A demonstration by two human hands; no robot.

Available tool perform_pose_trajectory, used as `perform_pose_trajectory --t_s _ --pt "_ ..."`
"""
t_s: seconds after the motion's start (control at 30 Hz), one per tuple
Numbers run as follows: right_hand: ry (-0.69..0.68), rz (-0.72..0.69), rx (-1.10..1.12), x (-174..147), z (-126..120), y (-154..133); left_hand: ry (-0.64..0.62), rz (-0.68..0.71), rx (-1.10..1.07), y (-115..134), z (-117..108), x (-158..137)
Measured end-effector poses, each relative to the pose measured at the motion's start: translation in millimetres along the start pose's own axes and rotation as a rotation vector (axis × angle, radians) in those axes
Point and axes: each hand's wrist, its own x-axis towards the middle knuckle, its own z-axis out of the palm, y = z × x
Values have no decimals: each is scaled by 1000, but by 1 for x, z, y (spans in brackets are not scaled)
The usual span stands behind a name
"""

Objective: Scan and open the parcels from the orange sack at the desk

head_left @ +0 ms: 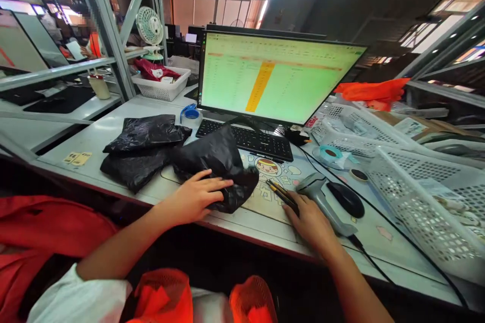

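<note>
My left hand (200,194) lies with outstretched fingers on a black plastic mailing bag (215,154) near the desk's front edge. Farther left rest two more black plastic bags (144,133), one partly on top of the other. In my right hand (308,222) is a slim yellow and black utility knife (280,193), its tip pointing toward the bag just above the printed desk mat (261,199). Right beside that hand a grey barcode scanner (322,197) lies on the mat, next to a black mouse (345,199).
Behind the bag stand a black keyboard (261,142) and a lit monitor (273,78). White perforated baskets (417,212) crowd the right side, with tape rolls (329,154) before them. A cable (409,242) crosses the desk. Blue tape (190,113) sits left of the keyboard.
</note>
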Motion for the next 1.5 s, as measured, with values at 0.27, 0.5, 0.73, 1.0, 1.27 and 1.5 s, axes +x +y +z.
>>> perform_pose_trajectory --t_s 0.27,0.5,0.73,1.0,1.27,1.5 --pt "293 -169 311 10 -26 -9 394 -161 50 -36 16 4" --pt "219 -563 408 38 -96 -119 519 -373 387 -100 19 19" --pt "90 -593 178 49 -92 -156 749 -194 454 -85 20 14" --pt "-41 -703 36 51 -88 -140 799 -21 406 -66 19 18" --pt "-49 -83 -210 39 -59 -18 712 -277 302 -69 -9 -13" --pt "-35 -32 -142 15 -13 -34 313 -471 380 -42 -41 12"
